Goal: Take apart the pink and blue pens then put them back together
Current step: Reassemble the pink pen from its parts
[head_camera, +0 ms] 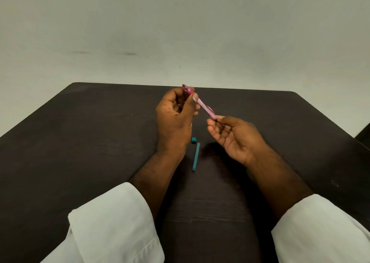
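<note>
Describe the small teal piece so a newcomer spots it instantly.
On the dark table, look just below the left hand holding the pink pen. The small teal piece lies just beyond the far end of the long teal stick: stubby and blocky, not long and thin.

Left hand (176, 114) is raised, thumb and fingers curled round the pink pen (202, 104); right hand (234, 136), palm up, pinches its lower end.

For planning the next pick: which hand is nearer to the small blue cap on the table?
Left. The left hand sits right beside the blue cap; the right hand is farther off, on its other side.
</note>
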